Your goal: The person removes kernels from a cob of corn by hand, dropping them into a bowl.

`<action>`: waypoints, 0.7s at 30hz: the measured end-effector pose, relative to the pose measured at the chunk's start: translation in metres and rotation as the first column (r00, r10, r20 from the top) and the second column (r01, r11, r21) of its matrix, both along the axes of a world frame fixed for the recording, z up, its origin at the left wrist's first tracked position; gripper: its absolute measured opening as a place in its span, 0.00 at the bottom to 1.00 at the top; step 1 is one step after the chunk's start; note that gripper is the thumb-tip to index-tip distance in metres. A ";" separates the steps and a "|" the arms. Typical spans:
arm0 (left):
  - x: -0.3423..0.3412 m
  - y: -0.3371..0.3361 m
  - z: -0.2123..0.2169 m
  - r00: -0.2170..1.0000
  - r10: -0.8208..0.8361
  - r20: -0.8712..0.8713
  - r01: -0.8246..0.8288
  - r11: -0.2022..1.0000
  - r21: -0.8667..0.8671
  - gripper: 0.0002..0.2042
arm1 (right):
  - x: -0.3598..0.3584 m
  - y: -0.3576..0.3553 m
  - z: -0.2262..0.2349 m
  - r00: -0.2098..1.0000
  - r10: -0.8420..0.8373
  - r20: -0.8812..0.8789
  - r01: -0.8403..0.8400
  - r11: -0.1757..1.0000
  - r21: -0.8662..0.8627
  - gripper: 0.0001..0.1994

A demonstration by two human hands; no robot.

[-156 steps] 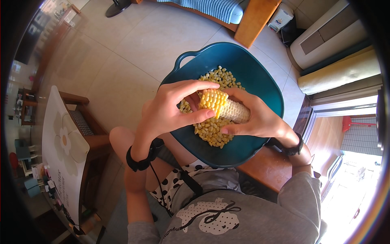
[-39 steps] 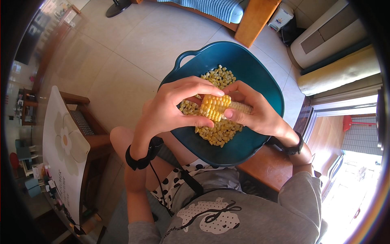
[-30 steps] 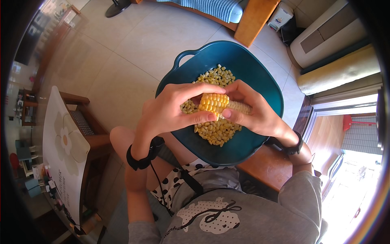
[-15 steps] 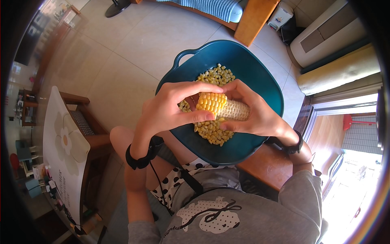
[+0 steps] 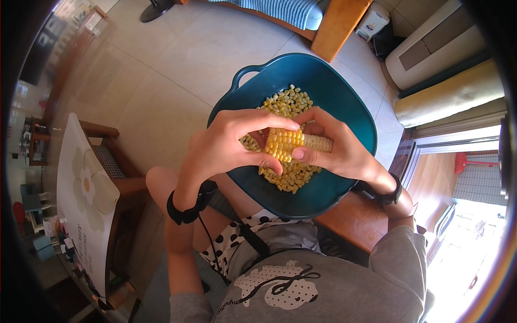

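My left hand (image 5: 229, 140) grasps the left end of a half-stripped corn cob (image 5: 284, 144), index fingertip at its upper edge and thumb by its lower edge. My right hand (image 5: 344, 148) grasps the other end, fingers curled behind it and thumb pressed close to where the kernels stop. Toward my left, the cob carries tight rows of plump yellow kernels; toward my right, it is pale, bare and pitted. I hold it lying crosswise over a deep teal basin with rounded corners (image 5: 347, 102), whose loop handle sticks out at the far left.

Inside the basin, loose pale-yellow kernels (image 5: 293, 178) lie heaped below the cob, on both its near and far sides. A black band (image 5: 186, 209) circles my left wrist and another dark band (image 5: 397, 191) my right. Closer to my body are white shorts with black dots (image 5: 219, 245) and my grey printed T-shirt (image 5: 344, 285). A reddish-brown wooden surface (image 5: 355, 220) shows beside the basin, and beige floor tiles (image 5: 161, 64) spread beyond.
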State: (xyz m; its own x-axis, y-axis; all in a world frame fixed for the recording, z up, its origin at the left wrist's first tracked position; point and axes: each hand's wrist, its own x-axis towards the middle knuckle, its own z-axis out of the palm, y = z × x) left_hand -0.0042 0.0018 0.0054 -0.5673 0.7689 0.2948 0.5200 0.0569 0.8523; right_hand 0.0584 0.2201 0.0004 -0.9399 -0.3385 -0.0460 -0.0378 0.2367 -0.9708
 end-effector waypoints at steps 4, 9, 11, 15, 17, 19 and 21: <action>-0.001 0.000 -0.001 1.000 0.013 -0.001 -0.013 1.000 0.009 0.27 | -0.001 0.001 0.000 0.997 0.026 -0.078 -0.028 0.999 -0.016 0.20; 0.000 0.000 -0.002 1.000 0.021 -0.008 -0.021 1.000 0.019 0.27 | -0.001 0.001 0.001 0.996 0.034 -0.079 -0.037 0.999 -0.028 0.17; 0.000 -0.001 -0.002 0.999 0.028 -0.019 -0.027 0.999 0.024 0.27 | -0.001 0.000 0.003 0.997 0.048 -0.057 -0.051 0.997 -0.052 0.17; -0.002 -0.001 -0.002 1.000 0.020 -0.021 -0.020 0.999 0.033 0.27 | -0.001 0.002 0.001 0.995 0.050 -0.084 -0.055 0.997 -0.054 0.17; -0.002 -0.001 -0.003 1.000 0.021 -0.019 -0.020 0.999 0.035 0.26 | 0.000 0.002 0.003 0.998 0.052 -0.040 -0.055 0.996 -0.065 0.17; -0.002 -0.002 -0.003 1.000 0.022 -0.004 -0.022 0.999 0.039 0.26 | 0.000 0.001 0.004 0.998 0.056 -0.032 -0.058 0.996 -0.073 0.17; -0.002 -0.002 -0.003 1.000 0.022 0.012 -0.023 0.999 0.044 0.26 | 0.000 0.001 0.004 0.998 0.058 -0.025 -0.060 0.995 -0.080 0.18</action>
